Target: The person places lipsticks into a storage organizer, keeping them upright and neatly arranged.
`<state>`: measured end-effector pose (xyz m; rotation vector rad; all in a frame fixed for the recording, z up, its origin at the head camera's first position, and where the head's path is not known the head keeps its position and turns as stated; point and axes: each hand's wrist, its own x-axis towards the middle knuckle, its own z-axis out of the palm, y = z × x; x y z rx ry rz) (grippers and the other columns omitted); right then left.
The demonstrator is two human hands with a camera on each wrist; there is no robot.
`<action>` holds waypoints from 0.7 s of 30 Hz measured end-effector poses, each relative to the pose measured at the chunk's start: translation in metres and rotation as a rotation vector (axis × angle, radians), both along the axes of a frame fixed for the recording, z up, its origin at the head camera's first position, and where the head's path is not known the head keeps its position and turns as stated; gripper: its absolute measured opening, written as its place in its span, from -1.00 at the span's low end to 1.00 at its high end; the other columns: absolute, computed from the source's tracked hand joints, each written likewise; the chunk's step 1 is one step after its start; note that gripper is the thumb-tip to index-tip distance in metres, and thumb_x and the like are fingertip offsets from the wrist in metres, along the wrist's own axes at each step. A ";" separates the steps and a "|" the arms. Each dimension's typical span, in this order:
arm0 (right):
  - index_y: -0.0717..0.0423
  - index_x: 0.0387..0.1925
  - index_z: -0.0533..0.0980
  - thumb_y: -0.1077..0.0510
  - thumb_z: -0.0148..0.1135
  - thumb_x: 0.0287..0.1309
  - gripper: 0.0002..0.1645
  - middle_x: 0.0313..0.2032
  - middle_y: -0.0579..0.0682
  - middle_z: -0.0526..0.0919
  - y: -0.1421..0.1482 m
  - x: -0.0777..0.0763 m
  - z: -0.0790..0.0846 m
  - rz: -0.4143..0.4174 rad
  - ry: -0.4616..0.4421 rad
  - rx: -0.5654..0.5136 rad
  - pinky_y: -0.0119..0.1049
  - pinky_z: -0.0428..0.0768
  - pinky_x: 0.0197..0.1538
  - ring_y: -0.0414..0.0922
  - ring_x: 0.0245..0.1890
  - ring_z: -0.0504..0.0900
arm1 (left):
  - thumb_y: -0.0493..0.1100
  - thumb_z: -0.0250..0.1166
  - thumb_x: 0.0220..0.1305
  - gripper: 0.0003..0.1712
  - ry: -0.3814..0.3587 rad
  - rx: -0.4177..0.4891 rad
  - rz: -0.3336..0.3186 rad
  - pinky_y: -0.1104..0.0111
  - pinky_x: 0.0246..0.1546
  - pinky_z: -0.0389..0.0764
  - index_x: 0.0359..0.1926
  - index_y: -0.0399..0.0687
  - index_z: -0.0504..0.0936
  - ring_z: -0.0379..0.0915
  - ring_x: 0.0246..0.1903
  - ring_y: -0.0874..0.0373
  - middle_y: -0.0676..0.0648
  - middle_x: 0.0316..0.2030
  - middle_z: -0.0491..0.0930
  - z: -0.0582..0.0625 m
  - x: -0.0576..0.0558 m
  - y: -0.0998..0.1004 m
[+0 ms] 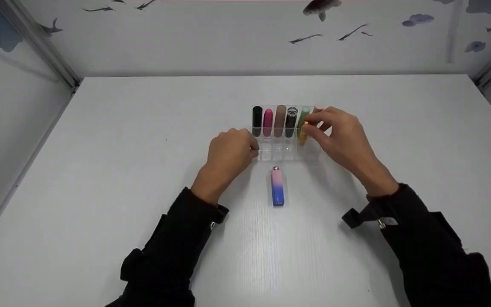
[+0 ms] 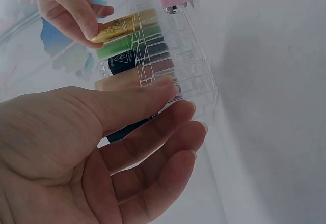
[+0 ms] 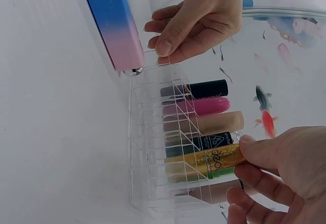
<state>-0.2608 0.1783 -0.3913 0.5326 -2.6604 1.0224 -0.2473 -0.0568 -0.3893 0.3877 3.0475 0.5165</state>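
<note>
A clear lipstick organizer (image 1: 267, 156) stands on the table, its back row filled with upright tubes. My left hand (image 1: 232, 149) pinches its left end between thumb and forefinger. Between the thumb and fingers of my right hand (image 1: 340, 133) is a gold lipstick tube (image 3: 211, 159) with lettering, gripped by its upper end. The gold tube's lower part reaches into the organizer, in front of the green tube (image 2: 114, 46). In front of the organizer, a pink-and-blue lipstick tube (image 1: 277, 187) lies on the table.
Black (image 1: 257, 119), pink (image 1: 267, 121) and brown (image 1: 280, 119) tubes fill the left slots, with a dark patterned tube (image 1: 290, 123) beside them. A pale tube (image 3: 216, 191) sits at the right end. White patterned panels (image 1: 228, 38) border the white table (image 1: 122, 170).
</note>
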 end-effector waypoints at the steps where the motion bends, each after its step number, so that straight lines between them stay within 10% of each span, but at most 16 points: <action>1: 0.19 0.01 0.70 0.20 0.38 0.29 -0.72 -0.11 0.11 0.71 0.000 0.000 0.000 0.000 -0.004 -0.002 -0.11 0.54 -0.14 0.01 -0.22 0.61 | -0.20 0.41 0.32 -0.83 0.000 -0.001 0.000 0.20 -0.18 0.67 -0.10 -0.03 0.83 0.69 -0.21 0.07 -0.04 -0.15 0.77 0.000 0.000 0.000; 21: 0.23 0.02 0.68 0.20 0.36 0.31 -0.71 -0.15 0.13 0.70 -0.002 -0.002 -0.006 -0.024 -0.034 0.050 -0.14 0.50 -0.19 0.03 -0.23 0.62 | -0.22 0.42 0.30 -0.85 0.023 0.005 -0.016 0.20 -0.21 0.67 -0.13 -0.06 0.84 0.69 -0.24 0.06 -0.04 -0.18 0.78 0.000 0.001 0.000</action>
